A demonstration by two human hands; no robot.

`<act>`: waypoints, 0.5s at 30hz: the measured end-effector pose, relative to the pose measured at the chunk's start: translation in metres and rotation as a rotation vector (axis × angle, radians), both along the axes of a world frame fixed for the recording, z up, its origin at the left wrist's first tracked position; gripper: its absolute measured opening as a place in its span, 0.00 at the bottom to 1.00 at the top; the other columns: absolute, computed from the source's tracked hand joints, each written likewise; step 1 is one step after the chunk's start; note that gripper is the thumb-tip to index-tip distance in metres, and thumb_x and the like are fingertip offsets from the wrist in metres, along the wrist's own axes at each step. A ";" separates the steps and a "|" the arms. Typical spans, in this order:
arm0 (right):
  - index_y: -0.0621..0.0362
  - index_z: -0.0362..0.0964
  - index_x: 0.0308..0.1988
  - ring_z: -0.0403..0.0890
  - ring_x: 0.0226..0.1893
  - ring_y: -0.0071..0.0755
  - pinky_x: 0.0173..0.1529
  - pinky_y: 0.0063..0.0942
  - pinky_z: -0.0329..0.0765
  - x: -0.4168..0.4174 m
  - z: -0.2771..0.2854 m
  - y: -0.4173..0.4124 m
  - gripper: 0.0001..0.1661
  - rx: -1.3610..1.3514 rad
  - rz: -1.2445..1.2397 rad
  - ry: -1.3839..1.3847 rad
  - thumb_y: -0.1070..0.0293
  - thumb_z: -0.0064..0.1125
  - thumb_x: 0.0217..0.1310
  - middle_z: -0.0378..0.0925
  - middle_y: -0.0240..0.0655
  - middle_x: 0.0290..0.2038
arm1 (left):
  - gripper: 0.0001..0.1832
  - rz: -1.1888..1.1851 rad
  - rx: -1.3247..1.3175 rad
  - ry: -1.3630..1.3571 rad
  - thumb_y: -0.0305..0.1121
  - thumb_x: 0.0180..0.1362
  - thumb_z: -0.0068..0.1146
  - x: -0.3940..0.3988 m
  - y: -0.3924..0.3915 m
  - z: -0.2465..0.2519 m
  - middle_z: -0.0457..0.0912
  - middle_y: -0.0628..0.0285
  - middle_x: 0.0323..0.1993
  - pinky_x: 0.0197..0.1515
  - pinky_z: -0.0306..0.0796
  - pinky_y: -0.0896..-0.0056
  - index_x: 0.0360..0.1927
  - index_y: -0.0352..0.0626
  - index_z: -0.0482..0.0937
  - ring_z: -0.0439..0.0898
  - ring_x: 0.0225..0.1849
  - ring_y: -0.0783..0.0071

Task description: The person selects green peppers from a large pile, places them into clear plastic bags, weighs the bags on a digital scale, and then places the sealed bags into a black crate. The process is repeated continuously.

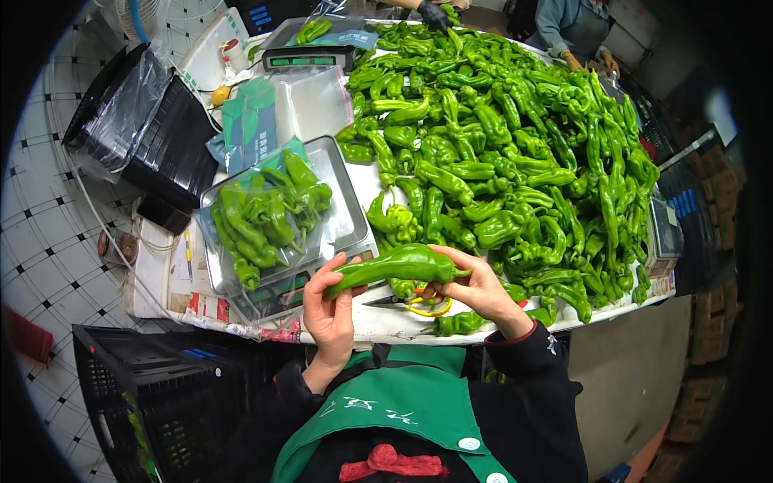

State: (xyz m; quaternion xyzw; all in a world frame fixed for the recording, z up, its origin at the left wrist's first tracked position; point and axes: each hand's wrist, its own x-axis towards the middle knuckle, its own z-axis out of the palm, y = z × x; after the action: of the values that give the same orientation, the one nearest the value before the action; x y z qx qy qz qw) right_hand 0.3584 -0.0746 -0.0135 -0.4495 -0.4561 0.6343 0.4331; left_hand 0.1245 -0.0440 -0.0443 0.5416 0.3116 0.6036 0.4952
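Note:
A long green pepper [398, 265] lies lengthwise between my two hands. My left hand [332, 302] has its fingers around the pepper's tapered end, and my right hand [474, 284] pinches the stem end. Just beyond my left hand, a clear plastic bag of green peppers [266, 211] rests on the steel pan of a weighing scale [356, 223]. Scissors with yellow handles [432, 308] lie on the white table under my right hand, partly hidden. A large heap of green peppers [495, 151] covers the table in front and to the right.
Flat packaging bags [250, 124] and a clear plastic stack [314, 99] lie beyond the scale. Farther back is a second scale [308, 60] holding peppers. Black crates [163, 386] stand at lower left. A co-worker's gloved hand [433, 15] and another person [574, 30] are across the table.

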 end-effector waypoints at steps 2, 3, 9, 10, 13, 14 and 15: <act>0.63 0.55 0.66 0.82 0.42 0.30 0.49 0.27 0.77 -0.002 0.001 -0.002 0.37 -0.007 -0.020 0.000 0.80 0.53 0.55 0.78 0.40 0.46 | 0.13 -0.020 -0.007 -0.024 0.18 0.64 0.45 0.000 0.002 -0.004 0.66 0.48 0.60 0.51 0.78 0.66 0.49 0.42 0.63 0.73 0.59 0.54; 0.63 0.55 0.65 0.82 0.42 0.30 0.49 0.27 0.77 -0.003 0.001 -0.002 0.38 -0.006 -0.021 0.003 0.80 0.53 0.55 0.78 0.40 0.45 | 0.12 -0.020 -0.007 -0.032 0.18 0.64 0.45 -0.001 0.003 -0.004 0.66 0.48 0.60 0.51 0.78 0.66 0.48 0.42 0.63 0.73 0.59 0.54; 0.65 0.62 0.59 0.81 0.42 0.31 0.46 0.25 0.78 -0.003 -0.010 0.002 0.34 -0.136 -0.012 0.241 0.61 0.60 0.58 0.76 0.39 0.47 | 0.13 -0.076 -0.064 -0.089 0.16 0.63 0.44 -0.007 0.006 -0.002 0.65 0.48 0.61 0.56 0.74 0.64 0.49 0.40 0.63 0.71 0.61 0.56; 0.65 0.64 0.57 0.81 0.41 0.30 0.45 0.25 0.79 -0.005 -0.015 0.001 0.32 -0.150 -0.025 0.260 0.59 0.60 0.58 0.76 0.38 0.45 | 0.14 -0.095 -0.064 -0.059 0.15 0.62 0.44 -0.009 0.005 -0.003 0.64 0.48 0.62 0.56 0.73 0.65 0.50 0.40 0.63 0.71 0.61 0.56; 0.63 0.65 0.53 0.80 0.37 0.29 0.42 0.26 0.79 -0.003 -0.024 -0.009 0.30 -0.180 -0.015 0.324 0.57 0.63 0.56 0.77 0.37 0.42 | 0.19 -0.024 -0.085 0.167 0.16 0.58 0.50 -0.023 -0.002 0.022 0.66 0.47 0.62 0.54 0.72 0.70 0.53 0.36 0.66 0.74 0.58 0.61; 0.64 0.66 0.52 0.80 0.36 0.28 0.42 0.25 0.78 -0.005 -0.024 -0.012 0.30 -0.165 -0.025 0.322 0.58 0.64 0.55 0.77 0.37 0.41 | 0.18 0.085 0.035 0.347 0.18 0.55 0.53 -0.036 -0.005 0.030 0.70 0.47 0.58 0.52 0.72 0.71 0.50 0.36 0.69 0.76 0.55 0.62; 0.64 0.66 0.50 0.79 0.35 0.27 0.41 0.25 0.76 -0.007 -0.022 -0.016 0.29 -0.150 -0.042 0.321 0.58 0.65 0.55 0.77 0.37 0.41 | 0.16 0.187 0.153 0.530 0.19 0.53 0.56 -0.050 -0.007 0.035 0.74 0.47 0.54 0.50 0.72 0.73 0.47 0.36 0.72 0.77 0.52 0.63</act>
State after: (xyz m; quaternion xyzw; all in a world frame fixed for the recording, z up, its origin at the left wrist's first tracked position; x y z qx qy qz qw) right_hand 0.3518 -0.0908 -0.0357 -0.3827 -0.3232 0.7211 0.4788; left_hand 0.0742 -0.0512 -0.0088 0.6850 0.4323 0.5058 0.2966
